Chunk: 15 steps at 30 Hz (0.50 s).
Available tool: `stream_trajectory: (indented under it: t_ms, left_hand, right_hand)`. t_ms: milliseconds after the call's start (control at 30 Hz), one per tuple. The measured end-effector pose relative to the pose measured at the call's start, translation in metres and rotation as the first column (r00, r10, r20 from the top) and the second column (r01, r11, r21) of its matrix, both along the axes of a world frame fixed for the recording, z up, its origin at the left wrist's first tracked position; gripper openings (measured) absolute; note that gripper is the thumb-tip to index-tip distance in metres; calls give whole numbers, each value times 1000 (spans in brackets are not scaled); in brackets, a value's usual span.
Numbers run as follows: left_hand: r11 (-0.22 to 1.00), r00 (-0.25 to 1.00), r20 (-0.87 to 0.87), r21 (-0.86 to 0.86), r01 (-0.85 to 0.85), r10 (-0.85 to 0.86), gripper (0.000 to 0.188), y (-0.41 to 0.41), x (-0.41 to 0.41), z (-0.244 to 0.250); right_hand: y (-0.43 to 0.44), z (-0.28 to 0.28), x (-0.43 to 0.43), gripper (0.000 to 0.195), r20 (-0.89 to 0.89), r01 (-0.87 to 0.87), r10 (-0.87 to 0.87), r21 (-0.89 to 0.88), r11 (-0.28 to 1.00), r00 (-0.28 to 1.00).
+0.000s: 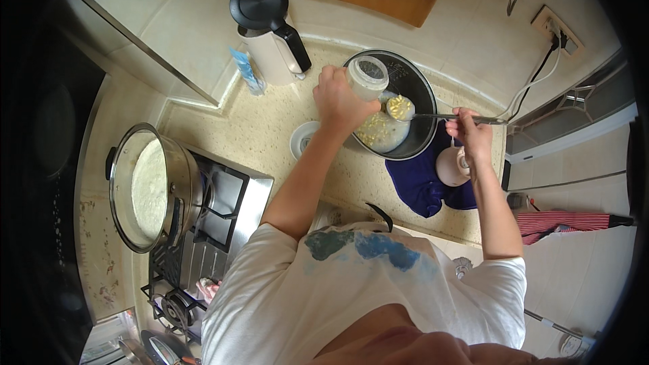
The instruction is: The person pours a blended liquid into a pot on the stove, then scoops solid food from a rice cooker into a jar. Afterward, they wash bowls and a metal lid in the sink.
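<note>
My left hand point(342, 101) grips a wide-mouthed, translucent jar point(367, 78) over the left side of a dark-lined inner pot point(423, 137). In my right hand point(469, 132) is the handle of a metal ladle point(400, 108), reaching into the pot from the right. The ladle's bowl holds yellow pieces in liquid, just below and right of the jar. Cloudy liquid point(390, 134) with yellow bits lies in the pot bottom. A pale round-bodied vessel point(451, 166) stands on a dark blue cloth point(413, 187), beneath my right wrist. My left forearm partly covers a small white dish point(302, 138).
An electric kettle point(268, 56) with its black lid raised stands at the back left, beside a blue and clear packet point(247, 72). On the gas hob point(228, 213) at left sits a large steel pot point(190, 182) with whitish contents. Cables hang from a wall socket point(557, 30) at right.
</note>
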<state>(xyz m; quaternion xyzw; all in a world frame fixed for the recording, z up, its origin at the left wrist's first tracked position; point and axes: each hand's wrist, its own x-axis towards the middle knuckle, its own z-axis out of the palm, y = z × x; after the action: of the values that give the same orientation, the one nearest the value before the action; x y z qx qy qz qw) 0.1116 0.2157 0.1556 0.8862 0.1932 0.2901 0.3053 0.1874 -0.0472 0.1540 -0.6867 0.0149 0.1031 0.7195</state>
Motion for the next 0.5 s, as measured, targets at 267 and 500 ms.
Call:
stream_trajectory:
  t_ms: [267,500]
  left_hand:
    - [1000,999,-46,-23,-2,1,68,3,-5,5]
    - [997,989,-145,-75,16,-26,70,5,-4,3]
  right_hand:
    - [15,116,24,27,245,-87,119,-138,987,962]
    - [62,162,5,22,425,-178,224,-147,973,877]
